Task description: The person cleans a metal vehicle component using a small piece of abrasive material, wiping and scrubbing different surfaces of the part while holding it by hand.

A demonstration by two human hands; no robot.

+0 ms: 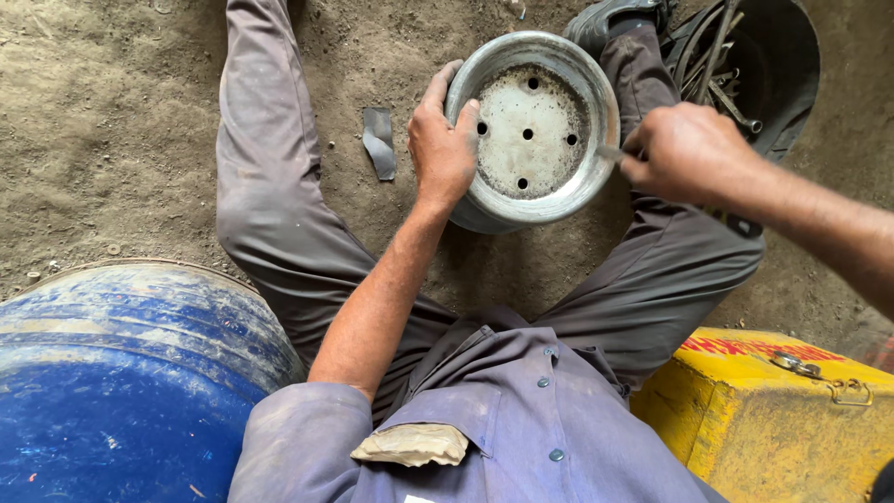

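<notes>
A round grey metal wheel rim (549, 196) with several holes in its dusty centre plate lies on the dirt ground between my legs. My left hand (443, 144) grips its left edge, thumb over the lip. My right hand (687, 151) is closed on a thin metal tool (610, 152) whose tip touches the rim's right edge. Most of the tool is hidden inside the fist.
A blue barrel (121, 373) stands at the lower left and a yellow metal box (773, 419) at the lower right. A dark tub of metal tools (745, 65) sits at the upper right. A small grey scrap (379, 142) lies on the dirt.
</notes>
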